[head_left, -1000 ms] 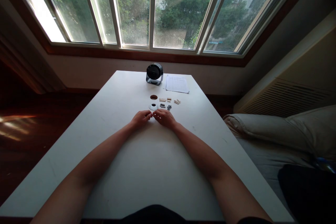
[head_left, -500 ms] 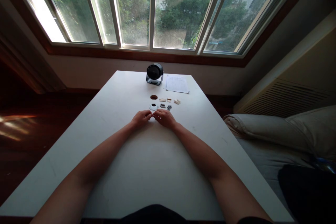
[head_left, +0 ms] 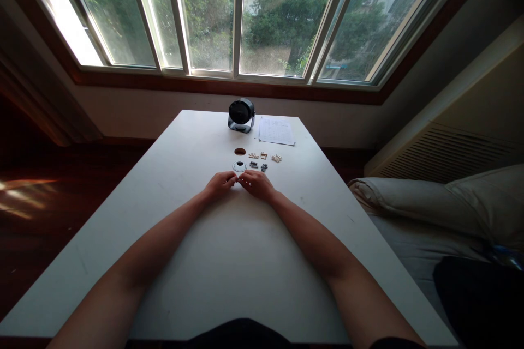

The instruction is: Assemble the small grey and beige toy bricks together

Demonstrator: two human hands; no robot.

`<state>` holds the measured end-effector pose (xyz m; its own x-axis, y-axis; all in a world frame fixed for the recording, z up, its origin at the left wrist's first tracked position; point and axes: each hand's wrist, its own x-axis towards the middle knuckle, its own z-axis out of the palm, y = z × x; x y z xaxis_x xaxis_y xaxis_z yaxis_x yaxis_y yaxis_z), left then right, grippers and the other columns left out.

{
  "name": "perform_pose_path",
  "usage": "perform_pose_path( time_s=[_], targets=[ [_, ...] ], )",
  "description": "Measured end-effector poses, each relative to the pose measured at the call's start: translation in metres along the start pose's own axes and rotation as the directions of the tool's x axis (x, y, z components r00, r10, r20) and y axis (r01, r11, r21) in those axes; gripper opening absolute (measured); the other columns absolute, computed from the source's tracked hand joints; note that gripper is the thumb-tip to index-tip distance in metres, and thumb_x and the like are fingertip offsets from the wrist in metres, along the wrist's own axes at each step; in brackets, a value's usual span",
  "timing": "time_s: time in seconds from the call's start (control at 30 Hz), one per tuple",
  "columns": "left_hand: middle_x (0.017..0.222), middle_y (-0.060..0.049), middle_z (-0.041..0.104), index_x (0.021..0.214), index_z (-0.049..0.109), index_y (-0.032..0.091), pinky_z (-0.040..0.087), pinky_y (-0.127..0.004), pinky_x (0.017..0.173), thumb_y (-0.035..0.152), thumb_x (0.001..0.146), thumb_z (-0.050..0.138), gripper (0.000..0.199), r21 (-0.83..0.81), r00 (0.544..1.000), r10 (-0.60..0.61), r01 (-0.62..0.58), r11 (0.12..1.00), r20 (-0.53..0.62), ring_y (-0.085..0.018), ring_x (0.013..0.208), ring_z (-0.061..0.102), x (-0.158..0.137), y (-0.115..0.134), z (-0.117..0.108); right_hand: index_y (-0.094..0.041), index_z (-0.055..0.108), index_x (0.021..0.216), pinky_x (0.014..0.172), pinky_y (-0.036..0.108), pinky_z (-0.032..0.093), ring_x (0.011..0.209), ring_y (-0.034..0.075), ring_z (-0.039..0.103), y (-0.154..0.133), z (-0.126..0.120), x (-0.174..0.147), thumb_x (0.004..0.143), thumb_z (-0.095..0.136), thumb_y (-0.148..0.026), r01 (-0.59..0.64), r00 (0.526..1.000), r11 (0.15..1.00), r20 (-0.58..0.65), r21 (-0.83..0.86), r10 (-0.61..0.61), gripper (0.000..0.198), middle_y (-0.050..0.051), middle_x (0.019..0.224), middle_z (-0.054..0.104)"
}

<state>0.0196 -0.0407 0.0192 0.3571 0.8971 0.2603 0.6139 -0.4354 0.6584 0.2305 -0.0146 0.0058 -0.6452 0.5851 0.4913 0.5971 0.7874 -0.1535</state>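
Observation:
My left hand [head_left: 222,183] and my right hand [head_left: 256,183] rest close together on the white table [head_left: 237,262]. Their fingers are curled in a pinch, with the fingertips nearly meeting. Whatever lies between them is too small to make out. Just beyond the fingertips is a pale ring-shaped piece [head_left: 234,167] with a dark opening. Beside it, past my right hand, sit small dark grey pieces [head_left: 254,165] and a second dark cluster [head_left: 264,167]. Behind these are rows of small gold-and-white pieces [head_left: 254,155], another such group [head_left: 264,155] and a loose pale pile [head_left: 277,158].
A round hole [head_left: 239,151] is cut in the tabletop behind the ring. Toward the far edge stand a small black fan-like device [head_left: 241,113] and a sheet of paper with markings [head_left: 276,131]. A cushioned seat [head_left: 409,196] runs along the right side, and a window [head_left: 278,22] lies ahead.

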Motion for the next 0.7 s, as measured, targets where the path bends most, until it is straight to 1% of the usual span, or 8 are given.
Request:
perform_pose_path(
  time_s=[0.2, 0.33, 0.53, 0.7],
  targets=[
    [0.073, -0.001, 0.066, 0.080, 0.066, 0.018, 0.041, -0.024, 0.066, 0.039, 0.093, 0.046, 0.031, -0.002, 1.000, 0.008, -0.008, 1.000, 0.005, -0.014, 0.067, 0.055, 0.0007, -0.0012, 0.0009, -0.019, 0.066, 0.089, 0.069, 0.026, 0.032, 0.075, 0.014, 0.054, -0.0014, -0.0007, 0.0002, 0.100, 0.048, -0.034, -0.012, 1.000, 1.000, 0.004, -0.005, 0.012, 0.026, 0.004, 0.083, 0.065],
    [0.075, -0.001, 0.067, 0.080, 0.065, 0.018, 0.042, -0.024, 0.068, 0.039, 0.093, 0.045, 0.032, -0.010, 1.000, 0.010, -0.010, 1.000, 0.012, -0.015, 0.069, 0.056, 0.0005, -0.0021, 0.0014, -0.019, 0.066, 0.089, 0.068, 0.026, 0.032, 0.075, 0.013, 0.054, -0.0020, -0.0002, 0.0001, 0.100, 0.048, -0.034, -0.017, 1.000, 1.000, 0.004, -0.006, 0.017, 0.026, 0.004, 0.083, 0.064],
    [0.073, -0.001, 0.067, 0.079, 0.066, 0.019, 0.043, -0.024, 0.070, 0.039, 0.094, 0.041, 0.036, -0.008, 1.000, 0.003, -0.003, 1.000, 0.017, -0.015, 0.068, 0.057, 0.0003, -0.0035, 0.0015, -0.019, 0.067, 0.089, 0.070, 0.025, 0.034, 0.077, 0.014, 0.055, -0.0026, -0.0015, 0.0005, 0.101, 0.047, -0.030, -0.028, 0.999, 1.000, 0.019, 0.006, 0.028, 0.026, 0.005, 0.084, 0.065],
    [0.073, -0.001, 0.067, 0.079, 0.065, 0.019, 0.043, -0.025, 0.071, 0.041, 0.095, 0.038, 0.039, -0.023, 1.000, 0.012, -0.011, 1.000, 0.024, -0.015, 0.068, 0.057, 0.0001, -0.0037, 0.0007, -0.021, 0.065, 0.102, 0.071, 0.025, 0.036, 0.077, 0.014, 0.057, 0.0000, -0.0003, 0.0004, 0.097, 0.055, -0.034, -0.021, 1.000, 0.998, -0.013, 0.067, 0.022, 0.017, 0.003, 0.089, 0.068]
  ],
)
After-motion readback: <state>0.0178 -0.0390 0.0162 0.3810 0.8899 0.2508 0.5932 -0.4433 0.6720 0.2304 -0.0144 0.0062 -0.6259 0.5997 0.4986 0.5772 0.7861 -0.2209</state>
